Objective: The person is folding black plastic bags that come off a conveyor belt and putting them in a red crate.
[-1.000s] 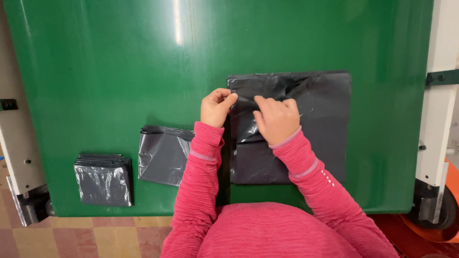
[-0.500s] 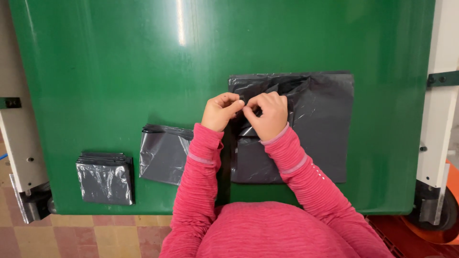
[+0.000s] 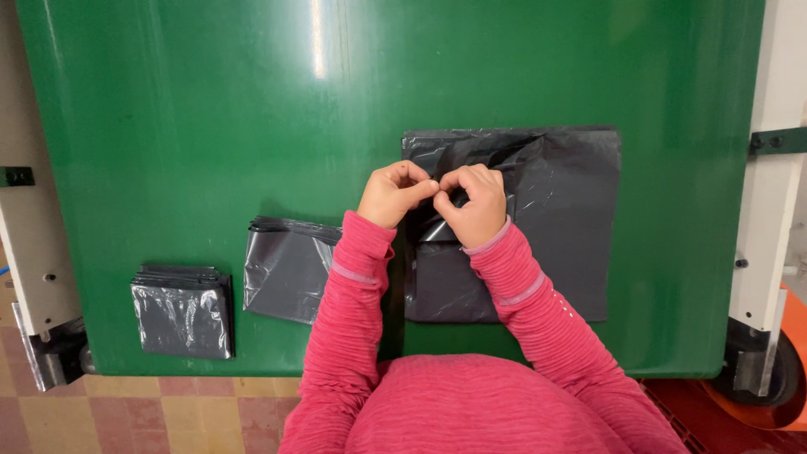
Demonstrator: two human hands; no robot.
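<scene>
A large dark grey plastic bag (image 3: pixel 555 219) lies flat on the green table (image 3: pixel 210 126), right of centre. My left hand (image 3: pixel 393 193) and my right hand (image 3: pixel 472 202) meet over its left part, fingertips pinched together on a lifted fold of the top layer. The plastic is rumpled around my fingers. Both arms wear pink sleeves.
A half-folded grey bag (image 3: pixel 286 269) lies to the left of my left forearm. A stack of small folded grey bags (image 3: pixel 183 311) sits near the table's front left corner. White metal frames (image 3: pixel 769 210) flank the table; an orange part (image 3: pixel 782 370) shows at the lower right.
My hands have come closer together, and the right hand has moved left to meet the left one. The bag's top layer is more gathered beneath them.
</scene>
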